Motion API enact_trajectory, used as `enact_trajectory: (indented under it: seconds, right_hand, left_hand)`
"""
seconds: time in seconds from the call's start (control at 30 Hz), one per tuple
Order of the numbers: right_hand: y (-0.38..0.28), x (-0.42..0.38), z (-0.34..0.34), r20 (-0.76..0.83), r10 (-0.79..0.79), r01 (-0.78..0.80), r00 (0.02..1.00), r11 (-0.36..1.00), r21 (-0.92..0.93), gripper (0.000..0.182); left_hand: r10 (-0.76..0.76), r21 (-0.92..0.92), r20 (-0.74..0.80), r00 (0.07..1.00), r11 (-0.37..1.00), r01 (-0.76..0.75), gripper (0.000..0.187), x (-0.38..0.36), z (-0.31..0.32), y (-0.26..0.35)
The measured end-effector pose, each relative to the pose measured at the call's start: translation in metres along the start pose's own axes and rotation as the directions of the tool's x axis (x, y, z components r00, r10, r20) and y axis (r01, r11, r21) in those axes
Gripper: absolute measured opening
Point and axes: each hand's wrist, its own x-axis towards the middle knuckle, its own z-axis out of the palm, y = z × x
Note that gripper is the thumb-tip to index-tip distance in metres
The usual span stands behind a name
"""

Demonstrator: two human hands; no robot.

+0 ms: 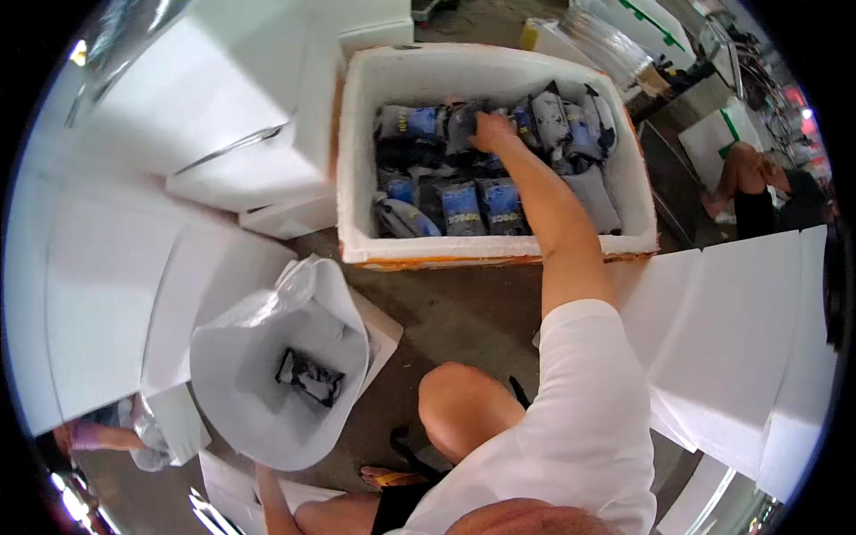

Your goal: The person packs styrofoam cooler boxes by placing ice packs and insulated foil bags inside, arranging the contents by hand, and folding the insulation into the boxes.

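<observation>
My right hand (492, 131) reaches into a large white foam box (357, 205), its fingers curled on a frosty dark grey ice pack (463, 127) near the far wall. Around it lie several similar packs with blue labels, such as one ice pack (461, 209) in the near row. To the left, a white liner bag (223, 374) stands wide-mouthed in a foam box (379, 330). A single dark pack (310, 376) lies at its bottom. My left forearm (275, 504) comes up beneath the bag's near rim; the bag hides most of that hand and its fingers.
White foam boxes (98, 294) are stacked along the left, and more foam boxes (722, 330) stand on the right. Another person's bent leg (742, 174) shows at the far right. A further person's arm (107, 437) is at the lower left.
</observation>
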Motion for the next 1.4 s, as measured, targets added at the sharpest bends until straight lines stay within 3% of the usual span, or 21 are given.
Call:
enact_trajectory:
  seconds: [0.07,0.17,0.2,0.27,0.43,0.5,0.53,0.63,0.67,0.7,0.77,0.83,0.9,0.97,1.1,1.13,1.17,1.23,1.3,1.33,1.4]
  right_hand:
    - [-0.005,-0.016,-0.025,-0.325,0.066,-0.104,0.944,0.989,-0.102,0.059]
    - [0.085,-0.002,-0.046,-0.755,0.191,-0.375,0.627,0.924,-0.078,0.049]
    - [0.112,-0.014,-0.064,-0.633,0.312,-0.451,0.708,0.89,-0.066,0.053]
    - [0.166,-0.021,-0.069,-0.471,0.488,-0.527,0.735,0.848,0.056,0.06]
    - [0.197,-0.034,-0.065,-0.29,0.415,-0.452,0.862,0.889,-0.07,0.077]
    - [0.189,-0.044,-0.056,-0.226,0.464,-0.424,0.856,0.882,0.206,0.086]
    - [0.189,-0.05,-0.042,-0.294,0.377,-0.305,0.878,0.915,0.263,0.096]
    - [0.17,-0.068,-0.039,-0.187,0.345,-0.326,0.92,0.937,0.124,0.097]
    - [0.175,-0.056,-0.018,-0.303,0.355,-0.318,0.884,0.934,0.164,0.097]
    - [0.18,-0.027,0.007,-0.51,0.303,-0.282,0.805,0.952,0.12,0.081]
    - [0.168,-0.012,-0.037,-0.325,0.279,-0.073,0.904,0.847,0.526,0.063]
    - [0.121,-0.037,-0.102,-0.031,0.065,-0.001,0.997,0.436,0.9,0.048]
    - [-0.003,-0.151,-0.155,-0.013,-0.268,0.05,0.963,0.131,0.99,0.047]
    - [-0.102,-0.207,-0.154,0.144,-0.597,-0.047,0.789,0.176,0.983,0.048]
    - [-0.309,-0.31,-0.096,0.477,-0.758,0.078,0.444,0.563,0.823,0.049]
    - [-0.345,-0.319,-0.051,0.409,-0.838,0.125,0.361,0.478,0.869,0.056]
    - [-0.371,-0.316,-0.007,0.445,-0.814,0.184,0.374,0.535,0.825,0.066]
    - [-0.401,-0.321,0.048,0.538,-0.592,0.255,0.6,0.779,0.572,0.086]
    - [-0.409,-0.283,0.132,0.551,-0.548,0.365,0.629,0.834,0.414,0.105]
    - [-0.408,-0.281,0.134,0.552,-0.546,0.372,0.63,0.836,0.403,0.105]
    - [-0.403,-0.282,0.139,0.593,-0.487,0.519,0.641,0.844,0.132,0.112]
  left_hand:
    - [-0.008,0.015,-0.003,1.0,1.0,0.008,0.015,0.007,0.003,0.006]
    - [-0.016,0.034,-0.004,1.0,0.999,0.016,0.015,0.017,0.008,0.008]
    - [-0.017,0.036,-0.004,1.0,0.999,0.017,0.015,0.02,0.009,0.009]
    - [-0.02,0.038,-0.01,1.0,0.999,0.02,0.016,0.026,0.015,0.009]
    - [0.0,0.049,0.006,1.0,0.999,0.0,0.016,0.036,0.024,0.013]
    - [0.021,0.048,0.012,1.0,0.999,-0.021,0.016,0.04,0.028,0.016]
    - [0.035,0.044,0.016,0.999,0.998,-0.036,0.016,0.038,0.028,0.017]
    - [0.098,0.035,0.014,0.995,0.995,-0.099,0.017,0.033,0.021,0.014]
    - [0.123,0.038,0.022,0.992,0.992,-0.124,0.017,0.034,0.024,0.016]
    - [0.133,0.049,-0.006,0.991,0.99,-0.133,0.017,0.021,0.017,0.014]
    - [0.169,0.082,-0.05,0.984,0.983,-0.165,0.017,0.0,0.007,0.015]
    - [0.219,0.082,-0.067,0.973,0.974,-0.213,0.018,-0.008,0.0,0.013]
    - [0.287,0.068,-0.059,0.956,0.957,-0.283,0.018,-0.015,-0.012,0.007]
    - [0.358,0.049,-0.031,0.933,0.933,-0.356,0.018,-0.008,-0.02,-0.001]
    - [0.432,0.042,0.099,0.896,0.898,-0.438,0.019,0.013,-0.023,-0.027]
    - [0.401,0.065,0.14,0.905,0.909,-0.413,0.019,0.021,-0.025,-0.041]
    - [0.369,0.09,0.181,0.912,0.917,-0.389,0.02,0.028,-0.026,-0.054]
    - [0.368,0.045,0.19,0.91,0.923,-0.382,0.02,0.04,-0.023,-0.07]
    - [0.356,-0.014,0.232,0.905,0.932,-0.363,0.022,0.015,-0.026,-0.038]
    - [0.359,0.03,0.201,0.911,0.928,-0.372,0.024,0.007,-0.024,-0.03]
    - [0.299,0.139,0.184,0.936,0.935,-0.326,0.028,-0.002,-0.028,-0.012]
